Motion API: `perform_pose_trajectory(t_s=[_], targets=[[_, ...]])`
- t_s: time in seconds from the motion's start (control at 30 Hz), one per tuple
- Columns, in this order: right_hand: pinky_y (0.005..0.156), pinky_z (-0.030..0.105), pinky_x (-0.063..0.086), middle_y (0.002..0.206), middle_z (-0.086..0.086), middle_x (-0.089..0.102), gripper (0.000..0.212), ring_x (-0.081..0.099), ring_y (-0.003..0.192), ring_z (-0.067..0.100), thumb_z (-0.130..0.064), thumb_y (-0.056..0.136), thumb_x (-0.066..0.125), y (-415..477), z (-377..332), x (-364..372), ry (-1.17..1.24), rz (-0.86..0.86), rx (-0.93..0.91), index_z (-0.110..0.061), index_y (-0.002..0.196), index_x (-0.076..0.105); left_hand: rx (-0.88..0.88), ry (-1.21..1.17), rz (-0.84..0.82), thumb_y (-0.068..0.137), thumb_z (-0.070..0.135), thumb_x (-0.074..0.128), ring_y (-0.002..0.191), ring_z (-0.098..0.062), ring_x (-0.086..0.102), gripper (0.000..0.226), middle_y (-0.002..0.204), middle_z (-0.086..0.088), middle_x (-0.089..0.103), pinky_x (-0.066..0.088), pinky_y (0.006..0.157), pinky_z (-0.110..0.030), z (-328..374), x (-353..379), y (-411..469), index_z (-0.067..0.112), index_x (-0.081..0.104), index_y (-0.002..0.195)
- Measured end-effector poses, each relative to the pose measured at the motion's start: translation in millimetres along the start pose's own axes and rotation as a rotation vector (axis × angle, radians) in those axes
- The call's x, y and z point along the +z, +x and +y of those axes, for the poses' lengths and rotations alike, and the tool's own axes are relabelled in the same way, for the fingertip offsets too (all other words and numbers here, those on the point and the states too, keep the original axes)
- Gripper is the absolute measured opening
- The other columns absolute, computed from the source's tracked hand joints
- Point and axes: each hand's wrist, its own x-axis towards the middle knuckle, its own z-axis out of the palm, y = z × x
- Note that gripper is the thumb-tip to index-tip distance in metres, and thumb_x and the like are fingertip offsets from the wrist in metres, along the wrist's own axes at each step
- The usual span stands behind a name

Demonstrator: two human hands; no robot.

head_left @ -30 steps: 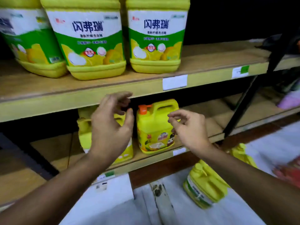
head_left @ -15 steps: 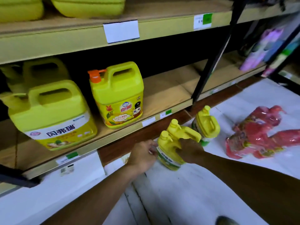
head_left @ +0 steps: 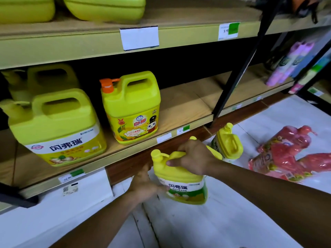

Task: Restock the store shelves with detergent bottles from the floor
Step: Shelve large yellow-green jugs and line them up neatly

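Moved: bottle (head_left: 186,187) up off the floor since 0.5 s ago, now tilted between both hands.
Right hand (head_left: 193,155): curled round bottle's handle.
Left hand (head_left: 143,183): cups bottle's lower side; fingertips hidden behind.
Second bottle (head_left: 229,145): on floor, just right of right hand.
Lower shelf (head_left: 179,108): above and beyond both hands.
Red pack (head_left: 286,153): floor, well right.

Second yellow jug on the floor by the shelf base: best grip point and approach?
Probably the floor jug by its top handle, fingers coming from above on the aisle side. The loop faces up and outward, and the shelf base blocks the back.
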Motion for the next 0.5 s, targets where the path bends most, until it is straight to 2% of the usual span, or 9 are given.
perform_pose_trajectory(t_s=[0.07, 0.1, 0.17, 0.2, 0.27, 0.3, 0.37, 0.43, 0.5], targets=[[0.065, 0.032, 0.048, 0.064, -0.002, 0.062, 0.044, 0.060, 0.071, 0.016, -0.058, 0.067, 0.082, -6.0, -15.6, -18.7, 0.086, -0.007, -0.019, -0.017, 0.062, 0.067, 0.054, -0.070, -0.088, 0.057, 0.027, 0.099, 0.121, -0.007, 0.058, 0.078, 0.115, 0.029, 0.064, 0.043, 0.075, 0.000, -1.2, -4.9, -4.2, 0.037, 0.056, 0.121], [0.067, 0.030, 0.052, 0.068, -0.003, 0.068, 0.038, 0.064, 0.073, 0.014, -0.057, 0.066, 0.083, -8.8, -22.5, -27.9, 0.136, -0.003, -0.027, -0.020, 0.066, 0.073, 0.083, -0.118, -0.119, 0.056, 0.025, 0.099, 0.120, -0.004, 0.059, 0.077, 0.113, 0.027, 0.068, 0.044, 0.077, -0.001, 0.4, -6.9, -7.0, 0.034, 0.057, 0.120], [0.057, 0.020, 0.051, 0.062, -0.011, 0.068, 0.024, 0.064, 0.065, 0.002, -0.055, 0.065, 0.085, -15.7, -37.9, -44.8, 0.219, 0.027, -0.047, -0.033, 0.063, 0.075, 0.119, -0.270, -0.144, 0.055, 0.018, 0.097, 0.113, -0.003, 0.065, 0.087, 0.118, 0.015, 0.073, 0.050, 0.082, -0.011, 8.2, -11.6, -10.6, 0.025, 0.054, 0.131], [0.053, 0.020, 0.050, 0.059, -0.013, 0.067, 0.023, 0.063, 0.060, 0.000, -0.053, 0.064, 0.086, -18.4, -45.0, -52.5, 0.263, 0.047, -0.059, -0.034, 0.060, 0.074, 0.154, -0.334, -0.135, 0.055, 0.014, 0.096, 0.103, -0.004, 0.070, 0.091, 0.116, 0.008, 0.074, 0.053, 0.078, -0.015, 15.4, -14.4, -12.8, 0.019, 0.052, 0.134], [0.059, 0.032, 0.056, 0.063, -0.003, 0.072, 0.032, 0.069, 0.065, 0.013, -0.048, 0.061, 0.090, -21.6, -57.2, -65.7, 0.367, 0.107, -0.069, -0.020, 0.064, 0.075, 0.230, -0.427, -0.080, 0.047, 0.024, 0.100, 0.089, -0.008, 0.073, 0.098, 0.110, -0.002, 0.077, 0.056, 0.069, -0.020, 31.0, -20.2, -19.5, 0.010, 0.053, 0.132], [0.063, 0.037, 0.058, 0.066, 0.001, 0.073, 0.038, 0.071, 0.067, 0.020, -0.046, 0.058, 0.092, -23.9, -63.4, -73.2, 0.422, 0.143, -0.068, -0.013, 0.067, 0.075, 0.260, -0.460, -0.047, 0.039, 0.036, 0.102, 0.094, -0.013, 0.074, 0.104, 0.110, -0.003, 0.077, 0.059, 0.074, -0.025, 39.1, -23.4, -23.8, 0.011, 0.057, 0.129], [0.055, 0.031, 0.056, 0.062, 0.000, 0.073, 0.047, 0.071, 0.061, 0.018, -0.046, 0.054, 0.094, -27.7, -72.7, -89.6, 0.540, 0.223, -0.061, -0.007, 0.071, 0.074, 0.303, -0.510, 0.014, 0.025, 0.051, 0.101, 0.104, -0.021, 0.073, 0.107, 0.111, -0.002, 0.077, 0.059, 0.086, -0.040, 54.5, -30.4, -32.9, 0.019, 0.064, 0.119], [0.047, 0.024, 0.046, 0.055, -0.003, 0.067, 0.048, 0.061, 0.050, 0.013, -0.043, 0.053, 0.094, -30.6, -79.6, -107.3, 0.675, 0.284, -0.076, -0.005, 0.066, 0.069, 0.335, -0.576, 0.047, 0.025, 0.048, 0.102, 0.105, -0.026, 0.073, 0.098, 0.111, -0.004, 0.077, 0.058, 0.088, -0.045, 70.8, -38.9, -40.3, 0.025, 0.069, 0.114], [0.052, 0.025, 0.044, 0.056, -0.001, 0.065, 0.037, 0.057, 0.051, 0.013, -0.037, 0.057, 0.094, -33.7, -85.0, -123.7, 0.863, 0.334, -0.141, -0.011, 0.064, 0.068, 0.380, -0.610, 0.085, 0.029, 0.045, 0.103, 0.099, -0.026, 0.075, 0.086, 0.109, -0.006, 0.077, 0.060, 0.079, -0.043, 89.0, -47.3, -49.0, 0.033, 0.072, 0.108]])
